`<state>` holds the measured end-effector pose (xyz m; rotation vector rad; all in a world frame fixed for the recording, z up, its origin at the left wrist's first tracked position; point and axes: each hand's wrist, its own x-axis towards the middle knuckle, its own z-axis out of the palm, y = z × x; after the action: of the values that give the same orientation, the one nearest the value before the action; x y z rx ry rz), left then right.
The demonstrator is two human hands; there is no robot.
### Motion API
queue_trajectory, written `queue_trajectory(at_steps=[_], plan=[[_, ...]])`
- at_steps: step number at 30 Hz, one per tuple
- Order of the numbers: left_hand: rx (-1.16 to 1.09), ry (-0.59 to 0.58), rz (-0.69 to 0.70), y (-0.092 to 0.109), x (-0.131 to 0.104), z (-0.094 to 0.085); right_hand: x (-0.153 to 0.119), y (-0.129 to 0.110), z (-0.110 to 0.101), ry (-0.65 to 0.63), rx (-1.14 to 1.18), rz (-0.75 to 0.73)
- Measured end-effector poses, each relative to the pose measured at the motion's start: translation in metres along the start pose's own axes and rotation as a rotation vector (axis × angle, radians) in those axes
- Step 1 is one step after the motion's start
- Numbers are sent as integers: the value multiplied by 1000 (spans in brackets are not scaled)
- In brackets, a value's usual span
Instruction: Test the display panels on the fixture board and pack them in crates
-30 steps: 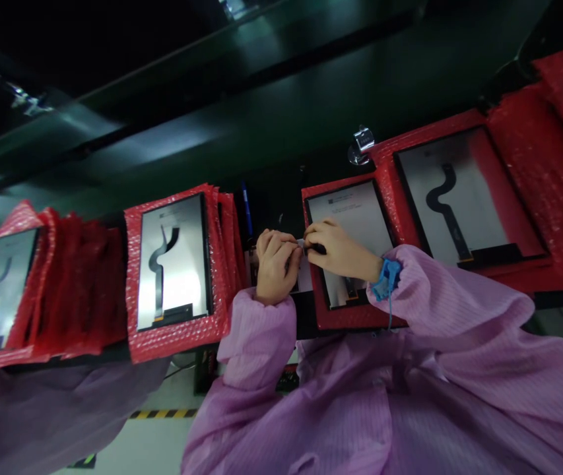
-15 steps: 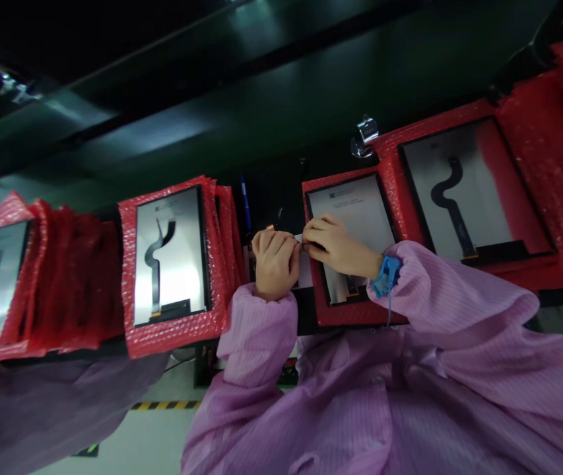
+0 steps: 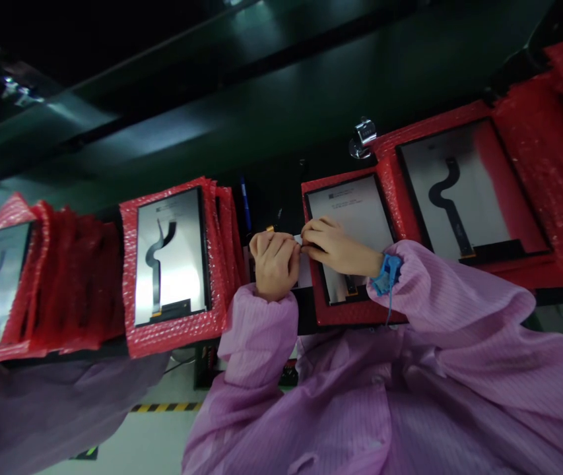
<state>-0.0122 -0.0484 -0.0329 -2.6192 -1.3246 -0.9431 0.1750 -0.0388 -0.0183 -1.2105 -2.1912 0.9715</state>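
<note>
My left hand (image 3: 275, 265) is closed, knuckles up, over a small white item (image 3: 303, 270) between the two red stacks. My right hand (image 3: 338, 249), with a blue band at the wrist, reaches in from the right, its fingers bent together beside the left one. What the fingertips pinch is too small and hidden to name. Under the right hand lies a display panel (image 3: 355, 206) on red bubble wrap (image 3: 328, 318). A small gold-coloured tip (image 3: 270, 228) shows just above my left hand.
Left of my hands, a panel with a dark flex cable (image 3: 182, 237) lies on stacked red bubble bags (image 3: 137, 343). Another such panel (image 3: 474, 178) is at the right. A blue pen (image 3: 245, 203) and a shiny metal object (image 3: 364, 135) lie behind. A person's sleeve (image 3: 63, 402) shows lower left.
</note>
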Motion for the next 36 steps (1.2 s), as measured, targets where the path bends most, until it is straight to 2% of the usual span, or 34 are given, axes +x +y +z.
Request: queue_trajectory(at_steps=[2,4,6,8,9,10,11,12,14,15,17,21,24,28,31,36], plan=[[-62,0,-87,-2,1,0,1,0,-6,-19,49,1],[-120,82,-215,-2,2,-2,3,3,-17,-48,150,-7],[-145,299,-349,4,1,-6,3,9,-31,-20,249,16],[-137,538,-415,19,-4,-11,4,15,-43,140,200,102],[-134,591,-399,30,-9,-13,4,18,-47,251,104,163],[-135,571,-354,41,-14,-15,5,22,-49,355,-19,226],[-140,477,-287,54,-21,-16,7,25,-50,437,-146,286],[-150,323,-209,66,-27,-16,10,28,-50,487,-253,338],[-150,28,-85,87,-40,-11,18,34,-47,512,-383,408],[-136,-66,-47,95,-46,-7,23,37,-46,508,-418,422],[-100,-149,-31,104,-54,2,33,43,-45,516,-443,404],[-92,-136,-147,105,-61,12,40,47,-54,560,-391,292],[-166,-83,-278,102,-62,11,29,32,-72,562,-407,245],[-488,-24,-473,100,-61,7,7,5,-96,682,-414,185],[-734,34,-621,104,-57,5,-3,-2,-104,816,-336,181],[-734,-38,-638,109,-51,-2,-3,5,-101,907,-177,117]])
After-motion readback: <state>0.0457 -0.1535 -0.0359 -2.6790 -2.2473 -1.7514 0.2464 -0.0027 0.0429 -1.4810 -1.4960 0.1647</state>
